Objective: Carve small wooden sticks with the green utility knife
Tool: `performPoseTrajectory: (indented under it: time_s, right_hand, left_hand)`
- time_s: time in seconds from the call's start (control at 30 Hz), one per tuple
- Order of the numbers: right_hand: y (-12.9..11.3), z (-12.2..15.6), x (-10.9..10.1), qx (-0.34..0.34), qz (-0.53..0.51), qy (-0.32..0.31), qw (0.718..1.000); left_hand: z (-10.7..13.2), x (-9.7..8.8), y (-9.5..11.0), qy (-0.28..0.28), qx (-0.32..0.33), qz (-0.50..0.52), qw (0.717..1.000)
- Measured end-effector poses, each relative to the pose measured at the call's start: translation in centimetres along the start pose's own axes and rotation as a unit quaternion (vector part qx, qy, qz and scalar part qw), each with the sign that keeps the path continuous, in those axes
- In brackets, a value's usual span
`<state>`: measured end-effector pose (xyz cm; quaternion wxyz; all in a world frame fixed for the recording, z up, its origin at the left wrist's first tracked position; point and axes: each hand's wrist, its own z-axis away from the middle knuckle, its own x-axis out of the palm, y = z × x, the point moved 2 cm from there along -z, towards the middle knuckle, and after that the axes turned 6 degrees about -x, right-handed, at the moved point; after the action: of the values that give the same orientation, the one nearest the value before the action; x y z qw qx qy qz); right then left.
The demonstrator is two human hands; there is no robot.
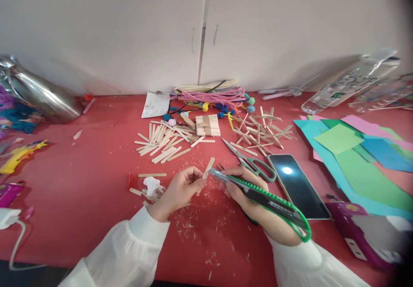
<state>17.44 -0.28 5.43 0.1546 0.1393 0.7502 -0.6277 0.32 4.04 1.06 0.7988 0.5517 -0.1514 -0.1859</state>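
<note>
My left hand [180, 189] pinches a short wooden craft stick [208, 167] and holds it tilted just above the red table [97, 183]. My right hand [254, 201] grips a green and black utility knife [267, 199]. The knife's blade tip touches the lower part of the stick. Wood shavings [196, 222] lie scattered on the table below both hands. Both arms wear white sleeves.
Loose craft sticks [164, 143], a glued stick panel [208, 124] and crossed sticks [261, 132] lie beyond the hands. Scissors [251, 160] and a phone [298, 186] rest to the right, then coloured paper [355, 158]. Pipe cleaners [213, 94], plastic bottles [348, 82] and a metal jug [38, 93] line the wall.
</note>
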Motion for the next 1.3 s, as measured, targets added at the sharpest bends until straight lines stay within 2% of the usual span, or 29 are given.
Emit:
performPoseTrajectory:
  time_s: [0.17, 0.3, 0.47, 0.63, 0.73, 0.83, 0.93, 0.97, 1.1, 1.3]
  right_hand:
    - [1.9, -0.1, 0.3, -0.050, -0.016, 0.005, 0.999]
    - [3.2, -0.1, 0.5, -0.039, -0.061, 0.024, 0.997]
    - [2.8, -0.2, 0.5, -0.023, -0.047, -0.006, 0.999]
    - [2.1, -0.2, 0.3, -0.056, -0.056, 0.013, 0.997]
    - [1.5, -0.1, 0.6, -0.050, -0.014, -0.019, 0.998]
    - [1.0, 0.0, 0.5, -0.078, -0.009, 0.041, 0.996]
    - [1.4, 0.1, 0.3, -0.048, 0.008, 0.051, 0.998]
    - [1.5, 0.1, 0.2, -0.053, -0.002, 0.058, 0.997]
    - [2.0, 0.2, 0.1, -0.067, -0.016, 0.023, 0.997]
    - [2.4, 0.3, 0.3, -0.109, -0.003, 0.013, 0.994]
  left_hand:
    - [0.1, 0.0, -0.2, -0.008, 0.008, 0.003, 1.000]
    - [0.2, 0.0, -0.2, -0.010, 0.005, 0.004, 1.000]
    - [0.2, 0.1, -0.1, -0.011, 0.000, 0.004, 1.000]
    - [0.2, 0.2, -0.1, -0.029, -0.005, 0.023, 0.999]
    - [0.3, 0.2, 0.2, -0.046, -0.019, 0.036, 0.998]
    - [0.5, 0.3, 0.6, -0.054, -0.027, 0.045, 0.997]
    - [0.8, 0.5, 1.0, -0.047, -0.019, 0.041, 0.998]
    - [0.8, 0.5, 1.0, -0.043, -0.018, 0.039, 0.998]
    - [0.7, 0.5, 0.8, -0.034, -0.024, 0.028, 0.999]
    - [0.5, 0.2, 0.1, -0.010, 0.006, -0.006, 1.000]
